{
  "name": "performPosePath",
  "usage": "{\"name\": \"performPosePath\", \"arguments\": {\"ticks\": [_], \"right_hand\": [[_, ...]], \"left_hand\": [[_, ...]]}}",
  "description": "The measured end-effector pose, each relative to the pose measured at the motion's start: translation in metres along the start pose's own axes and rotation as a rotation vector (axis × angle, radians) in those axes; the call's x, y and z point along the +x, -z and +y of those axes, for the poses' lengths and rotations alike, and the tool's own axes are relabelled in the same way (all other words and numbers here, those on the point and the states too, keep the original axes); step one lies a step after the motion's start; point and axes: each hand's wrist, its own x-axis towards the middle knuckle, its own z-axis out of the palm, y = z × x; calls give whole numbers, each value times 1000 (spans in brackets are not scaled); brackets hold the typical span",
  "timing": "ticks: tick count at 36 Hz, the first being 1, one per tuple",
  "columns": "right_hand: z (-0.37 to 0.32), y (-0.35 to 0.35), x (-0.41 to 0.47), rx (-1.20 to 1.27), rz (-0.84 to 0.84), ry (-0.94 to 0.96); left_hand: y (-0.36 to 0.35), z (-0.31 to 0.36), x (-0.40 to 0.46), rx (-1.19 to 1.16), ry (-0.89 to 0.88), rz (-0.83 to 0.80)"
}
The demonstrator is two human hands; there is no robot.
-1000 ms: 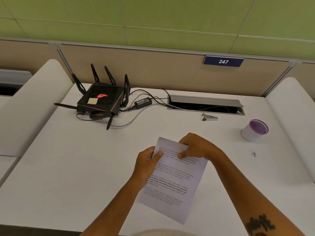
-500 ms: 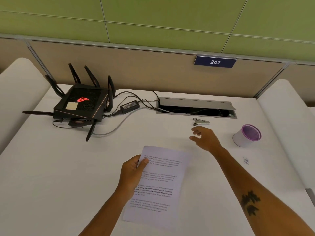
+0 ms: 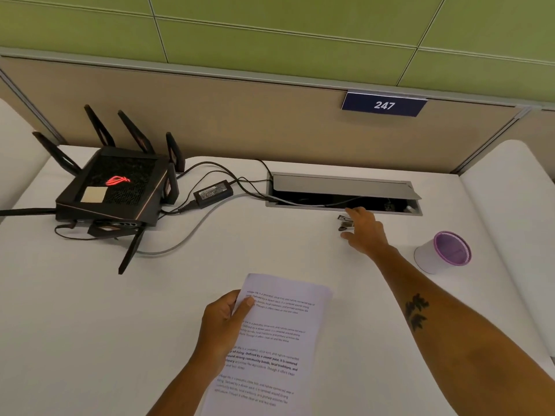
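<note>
My left hand (image 3: pixel 223 321) pinches the left edge of a printed sheet of paper (image 3: pixel 277 343), thumb on top, low in the middle of the white desk (image 3: pixel 90 325). My right hand (image 3: pixel 366 231) is stretched out to a small grey stapler (image 3: pixel 344 222) that lies just in front of the cable slot. The fingers lie over the stapler's far side and the thumb sits just short of its near side. The hand hides the stapler's right end, and I see no firm grip on it.
A black router (image 3: pixel 112 190) with several antennas stands at the back left, with its power brick (image 3: pixel 213 190) and cables running to the open cable slot (image 3: pixel 345 192). A white cup with a purple rim (image 3: pixel 443 253) stands right of my right hand. White dividers flank the desk.
My right hand let go of the paper and moved forward and right until it reached the stapler. My left hand kept hold of the paper, which turned a little straighter.
</note>
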Motion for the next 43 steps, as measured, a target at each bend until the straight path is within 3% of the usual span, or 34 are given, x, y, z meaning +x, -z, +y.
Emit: {"name": "performPosePath", "arguments": {"ticks": [12, 19, 24, 33, 43], "right_hand": [[7, -21, 10, 72, 71, 10], [4, -30, -11, 293, 118, 61], [-8, -31, -40, 498, -2, 180], [-52, -12, -91, 419, -173, 498], [-107, 35, -141, 213, -173, 742]], "left_hand": [[-3, -7, 7, -9, 51, -3], [-4, -7, 4, 15, 44, 0], [-3, -2, -4, 17, 17, -6], [-1, 9, -26, 60, -47, -9], [4, 15, -56, 173, -124, -32]]}}
